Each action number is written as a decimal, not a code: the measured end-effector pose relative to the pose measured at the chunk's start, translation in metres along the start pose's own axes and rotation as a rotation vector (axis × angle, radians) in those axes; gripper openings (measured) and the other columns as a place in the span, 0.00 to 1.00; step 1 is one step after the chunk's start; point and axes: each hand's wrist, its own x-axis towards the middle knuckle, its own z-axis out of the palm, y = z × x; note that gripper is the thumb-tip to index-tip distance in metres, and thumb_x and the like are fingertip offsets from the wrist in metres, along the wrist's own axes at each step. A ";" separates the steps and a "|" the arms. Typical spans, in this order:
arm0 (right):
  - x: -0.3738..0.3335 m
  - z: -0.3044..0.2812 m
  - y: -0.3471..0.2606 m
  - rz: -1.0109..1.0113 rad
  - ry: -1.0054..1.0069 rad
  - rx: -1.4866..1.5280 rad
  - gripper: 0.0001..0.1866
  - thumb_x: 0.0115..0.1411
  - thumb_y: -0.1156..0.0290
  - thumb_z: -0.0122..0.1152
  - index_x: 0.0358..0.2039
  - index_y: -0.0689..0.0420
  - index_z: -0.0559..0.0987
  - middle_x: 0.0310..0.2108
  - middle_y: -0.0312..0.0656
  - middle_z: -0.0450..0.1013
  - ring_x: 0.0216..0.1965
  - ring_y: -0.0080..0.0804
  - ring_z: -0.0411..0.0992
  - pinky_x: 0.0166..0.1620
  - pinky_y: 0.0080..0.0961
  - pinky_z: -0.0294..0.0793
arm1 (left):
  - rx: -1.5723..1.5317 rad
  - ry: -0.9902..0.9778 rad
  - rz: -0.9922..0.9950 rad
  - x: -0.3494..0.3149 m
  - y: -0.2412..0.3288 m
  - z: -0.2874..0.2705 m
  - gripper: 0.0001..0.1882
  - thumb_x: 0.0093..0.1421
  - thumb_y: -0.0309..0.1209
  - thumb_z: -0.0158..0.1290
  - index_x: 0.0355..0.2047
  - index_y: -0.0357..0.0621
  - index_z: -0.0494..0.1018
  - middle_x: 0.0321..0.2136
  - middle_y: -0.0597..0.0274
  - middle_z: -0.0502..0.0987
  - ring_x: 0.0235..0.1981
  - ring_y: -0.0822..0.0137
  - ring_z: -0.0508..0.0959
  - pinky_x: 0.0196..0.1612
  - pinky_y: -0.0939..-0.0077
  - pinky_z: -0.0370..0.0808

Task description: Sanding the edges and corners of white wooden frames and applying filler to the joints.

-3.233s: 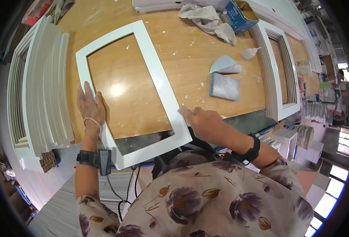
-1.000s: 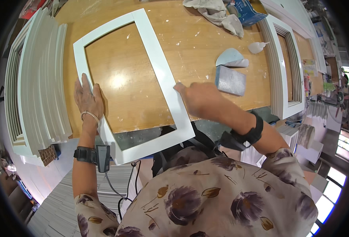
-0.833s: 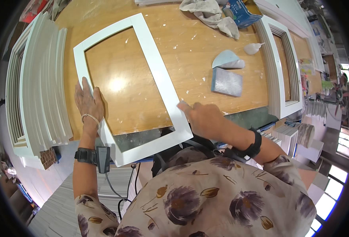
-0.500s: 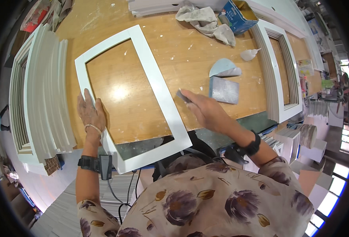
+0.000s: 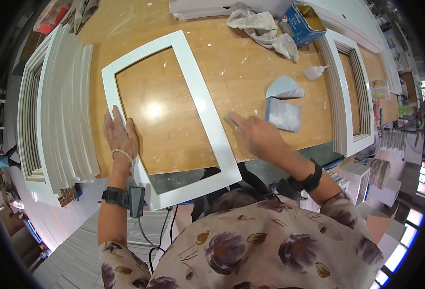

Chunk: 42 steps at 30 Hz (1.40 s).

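A white rectangular frame [image 5: 204,102] with an open middle lies at a slant on the wooden table, its near end jutting past the table's edge. My left hand [image 5: 120,136] grips its left rail, fingers along the rail and thumb at the inner edge. Just outside the right rail, my right hand [image 5: 260,137] is closed around a small grey sanding pad [image 5: 231,117], mostly covered by my fingers. Right of that hand lie a grey sanding block [image 5: 283,114] and a curled round pale-blue disc [image 5: 281,87], likely sandpaper.
Similar white frames stand stacked on edge at the left [image 5: 61,111] and right [image 5: 340,91]. Toward the back right are a white squeeze bottle [image 5: 315,72], a blue tin [image 5: 302,25] and a crumpled grey cloth [image 5: 263,30]. Cables [image 5: 162,231] hang by my left forearm.
The whole view has shifted, so the table's things appear farther right. My right hand has turned slightly, hiding more of the sanding pad. My left hand keeps its place on the frame.
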 end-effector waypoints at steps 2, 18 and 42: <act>0.031 -0.016 -0.005 -0.024 -0.065 -0.044 0.21 0.60 0.71 0.54 0.56 0.53 0.71 0.25 0.50 0.73 0.27 0.50 0.73 0.29 0.42 0.72 | -0.001 0.036 -0.021 0.000 0.001 -0.001 0.33 0.66 0.40 0.44 0.68 0.41 0.51 0.65 0.33 0.53 0.67 0.41 0.52 0.68 0.52 0.46; -0.013 -0.009 0.003 -0.127 -0.248 -0.177 0.23 0.52 0.81 0.54 0.52 0.60 0.74 0.25 0.58 0.72 0.29 0.57 0.73 0.34 0.46 0.71 | -0.095 -0.077 -0.058 0.000 0.032 -0.003 0.35 0.66 0.42 0.39 0.68 0.35 0.46 0.67 0.34 0.46 0.70 0.45 0.43 0.71 0.56 0.37; 0.043 -0.006 0.065 0.111 0.391 0.454 0.20 0.62 0.69 0.53 0.54 0.61 0.67 0.40 0.60 0.74 0.42 0.58 0.73 0.44 0.45 0.72 | -0.021 0.017 -0.041 0.004 0.008 0.005 0.33 0.67 0.41 0.43 0.69 0.44 0.50 0.66 0.35 0.52 0.68 0.43 0.51 0.68 0.57 0.48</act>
